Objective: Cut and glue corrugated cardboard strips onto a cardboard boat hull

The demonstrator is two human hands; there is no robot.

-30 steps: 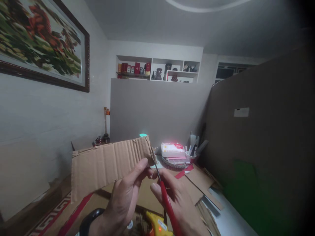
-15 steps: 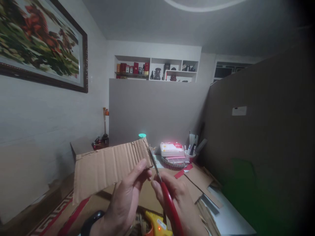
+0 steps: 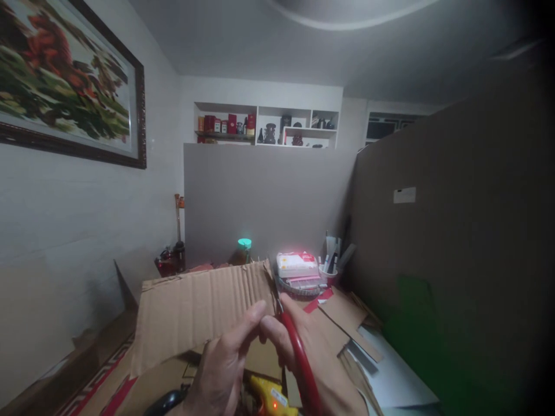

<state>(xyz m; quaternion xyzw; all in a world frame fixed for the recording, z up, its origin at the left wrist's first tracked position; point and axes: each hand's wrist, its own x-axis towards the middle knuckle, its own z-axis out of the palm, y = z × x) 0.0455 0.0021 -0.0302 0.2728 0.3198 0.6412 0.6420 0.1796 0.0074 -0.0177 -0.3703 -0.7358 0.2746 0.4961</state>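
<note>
A corrugated piece of cardboard (image 3: 195,312) is raised in front of me, tilted, its right end near the scissors. My left hand (image 3: 225,364) grips its lower right part, thumb on the near face. My right hand (image 3: 310,352) is wrapped round the red-handled scissors (image 3: 299,352), whose blades point up and lie along the cardboard's right edge. The fingers of both hands meet below that edge. Beneath my hands, a yellow tool (image 3: 271,396) with a small red light is partly hidden.
Cut cardboard pieces (image 3: 342,318) lie at the right on the white table (image 3: 403,370). Behind are a white and pink packet (image 3: 297,264) on a basket, a cup of pens (image 3: 328,274) and a green-lidded container (image 3: 244,242). A grey partition (image 3: 269,196) stands beyond.
The cardboard and both hands sit slightly lower and further right against the background. The scissor blades are now more hidden behind my fingers. The whole view has shifted a little.
</note>
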